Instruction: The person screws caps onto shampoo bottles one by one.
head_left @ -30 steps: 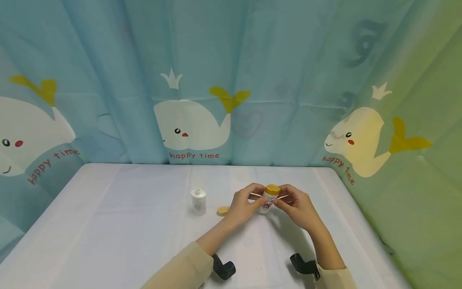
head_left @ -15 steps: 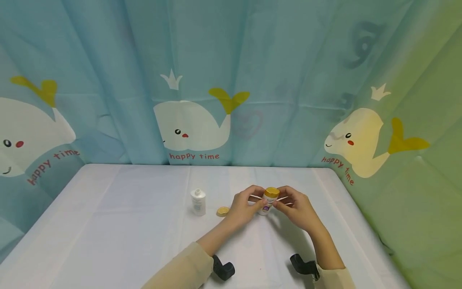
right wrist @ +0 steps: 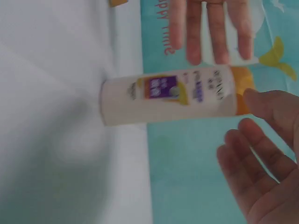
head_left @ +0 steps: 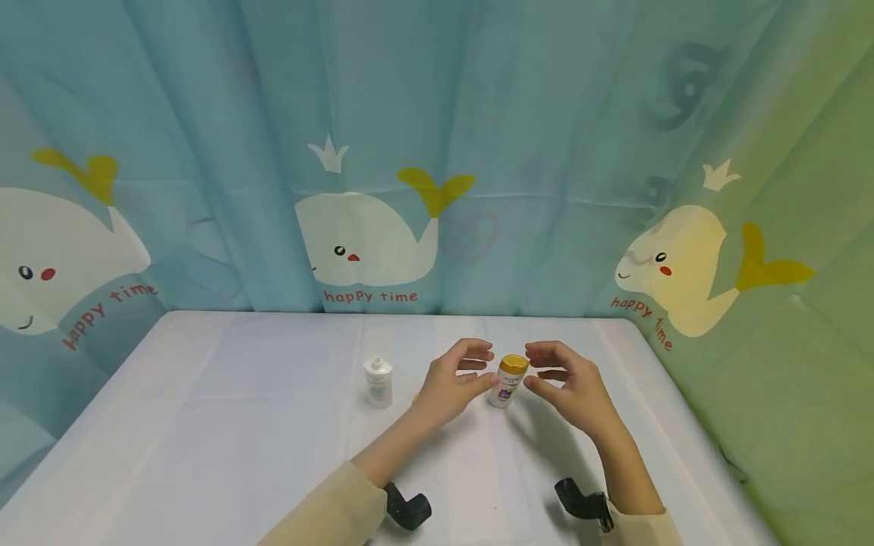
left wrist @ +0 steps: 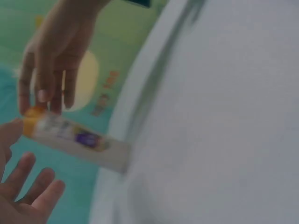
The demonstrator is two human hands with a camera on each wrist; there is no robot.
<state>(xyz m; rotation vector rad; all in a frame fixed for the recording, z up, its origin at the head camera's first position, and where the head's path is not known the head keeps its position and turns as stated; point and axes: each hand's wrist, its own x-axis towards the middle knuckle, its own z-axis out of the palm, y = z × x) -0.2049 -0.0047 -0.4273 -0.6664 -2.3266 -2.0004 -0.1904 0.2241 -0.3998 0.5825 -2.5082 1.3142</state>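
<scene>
A white bottle [head_left: 507, 387] with a yellow cap and a purple label stands upright on the table, between the two hands. My left hand [head_left: 447, 383] is at its left with loosely spread fingers, holding nothing. On the other side, my right hand [head_left: 573, 387] is likewise spread, its thumb near the cap in the right wrist view. That view shows the whole label of the bottle [right wrist: 163, 95]. Behind the left hand, only a sliver of a small yellow lid [head_left: 415, 396] shows.
A second white bottle [head_left: 378, 383], capless with a narrow nozzle, stands left of the left hand. The white-covered table [head_left: 239, 425] ends at a blue curtain [head_left: 532, 250] printed with whales. Black camera mounts [head_left: 408, 509] stick out near both wrists.
Both hands have let go of the yellow-capped bottle and drawn apart, the left one leftward and the right one rightward. The bottle stays standing; the left hand now covers most of the yellow lid.
</scene>
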